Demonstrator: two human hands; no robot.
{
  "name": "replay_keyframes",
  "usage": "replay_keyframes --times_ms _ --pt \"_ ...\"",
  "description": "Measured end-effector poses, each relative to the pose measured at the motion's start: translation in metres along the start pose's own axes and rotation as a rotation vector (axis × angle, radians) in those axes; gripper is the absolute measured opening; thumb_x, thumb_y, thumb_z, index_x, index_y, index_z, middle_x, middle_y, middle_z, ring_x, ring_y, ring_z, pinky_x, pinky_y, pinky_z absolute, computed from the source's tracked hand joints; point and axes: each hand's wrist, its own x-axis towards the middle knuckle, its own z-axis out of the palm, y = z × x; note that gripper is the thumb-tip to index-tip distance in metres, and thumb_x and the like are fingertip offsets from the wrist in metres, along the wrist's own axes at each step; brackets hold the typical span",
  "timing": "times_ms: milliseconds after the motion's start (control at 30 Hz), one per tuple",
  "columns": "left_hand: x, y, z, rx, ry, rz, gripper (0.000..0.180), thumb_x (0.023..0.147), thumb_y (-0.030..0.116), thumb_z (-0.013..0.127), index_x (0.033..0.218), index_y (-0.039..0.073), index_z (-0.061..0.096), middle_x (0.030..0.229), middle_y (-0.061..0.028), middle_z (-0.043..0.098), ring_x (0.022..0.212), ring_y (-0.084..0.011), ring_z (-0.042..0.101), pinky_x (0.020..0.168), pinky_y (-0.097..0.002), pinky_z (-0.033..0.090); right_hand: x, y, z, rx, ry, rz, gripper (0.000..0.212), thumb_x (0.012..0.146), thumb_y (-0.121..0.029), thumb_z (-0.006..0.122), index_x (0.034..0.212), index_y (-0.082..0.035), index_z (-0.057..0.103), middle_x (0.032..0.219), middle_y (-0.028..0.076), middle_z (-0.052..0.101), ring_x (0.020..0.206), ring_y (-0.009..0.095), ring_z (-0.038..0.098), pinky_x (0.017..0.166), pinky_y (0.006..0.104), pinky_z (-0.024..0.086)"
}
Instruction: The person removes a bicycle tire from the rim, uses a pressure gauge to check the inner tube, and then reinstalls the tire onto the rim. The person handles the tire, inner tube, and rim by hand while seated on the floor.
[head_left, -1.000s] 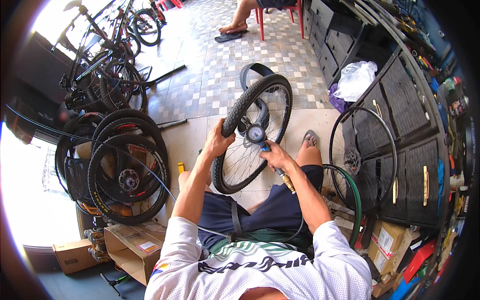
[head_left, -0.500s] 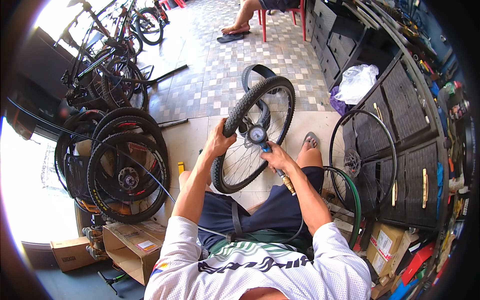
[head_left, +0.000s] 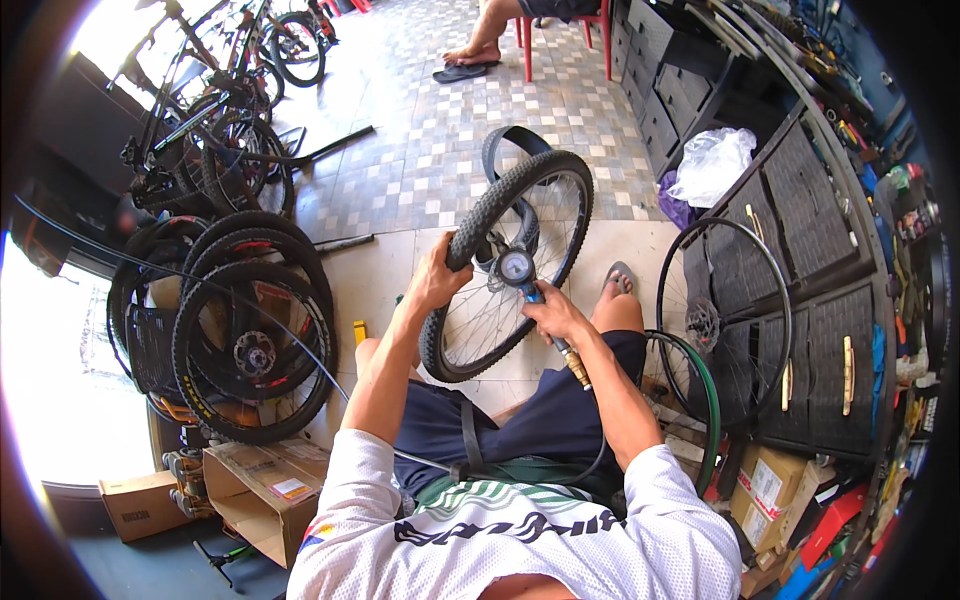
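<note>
Between my knees a bicycle wheel [head_left: 505, 205] with a knobby black tyre stands tilted on the floor. My left hand [head_left: 437, 275] is closed round the tyre at its near left side. In my right hand [head_left: 556, 314] is a tyre inflator [head_left: 530, 291] with a round dial gauge [head_left: 516, 266], a blue part and a brass hose fitting [head_left: 575, 366]. The gauge sits in front of the wheel's hub and spokes. Whether the inflator's end meets the valve is hidden. Behind the wheel lies a loose black strip of rubber [head_left: 517, 140].
Several wheels [head_left: 255, 352] are stacked at left, below parked bicycles [head_left: 215, 120]. A bare rim [head_left: 788, 330] and a green tyre [head_left: 712, 420] lean at right by black drawers [head_left: 815, 200]. Cardboard boxes [head_left: 265, 490] stand lower left. Another person's feet [head_left: 472, 55] show near a red chair [head_left: 607, 40].
Both hands keep their hold on the wheel and inflator. The whole view has shifted very slightly; nothing else has visibly moved.
</note>
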Motion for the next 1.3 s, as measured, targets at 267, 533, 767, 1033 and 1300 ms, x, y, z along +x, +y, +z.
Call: replay_keyframes --times_ms 267,533,767,1033,1300 --pt "0.002 -0.002 0.002 -0.005 0.003 0.011 0.06 0.077 0.023 0.071 0.132 0.004 0.052 0.094 -0.0249 0.067 0.089 -0.0398 0.067 0.082 -0.0451 0.051 -0.003 0.002 0.001 0.03 0.025 0.01 0.049 0.085 -0.013 0.063 0.129 0.001 0.047 0.067 0.005 0.051 0.042 0.016 0.051 0.037 0.0348 0.042" --pt "0.002 0.002 0.001 0.004 -0.005 0.013 0.059 0.076 0.023 0.07 0.13 0.006 0.053 0.092 -0.0258 0.068 0.088 -0.0418 0.068 0.082 -0.0464 0.051 -0.004 0.002 0.001 0.025 0.037 0.011 0.046 0.085 -0.014 0.063 0.127 -0.001 0.05 0.067 0.005 0.052 0.042 0.015 0.05 0.037 0.0332 0.042" --pt "0.003 0.002 0.001 0.002 -0.011 0.029 0.061 0.076 0.023 0.071 0.132 0.005 0.053 0.094 -0.0245 0.067 0.09 -0.0401 0.067 0.083 -0.0455 0.051 -0.006 0.002 -0.001 0.026 0.036 -0.002 0.05 0.084 -0.014 0.065 0.129 0.001 0.048 0.065 0.006 0.052 0.04 0.016 0.05 0.037 0.0339 0.042" --pt "0.002 0.006 0.001 0.01 -0.003 0.022 0.061 0.076 0.023 0.071 0.132 0.006 0.053 0.096 -0.0257 0.068 0.092 -0.0419 0.068 0.084 -0.0463 0.051 -0.01 -0.002 -0.002 0.006 0.023 0.01 0.061 0.081 -0.018 0.063 0.135 0.006 0.044 0.067 0.008 0.054 0.044 0.019 0.054 0.038 0.0361 0.045" --pt "0.002 0.009 -0.001 0.008 -0.047 -0.008 0.066 0.077 0.025 0.072 0.135 0.002 0.051 0.101 -0.0249 0.067 0.094 -0.0393 0.066 0.086 -0.0448 0.05 -0.011 -0.002 -0.002 -0.002 0.038 0.019 0.061 0.081 -0.017 0.062 0.134 0.005 0.045 0.066 0.008 0.053 0.044 0.019 0.053 0.038 0.036 0.044"
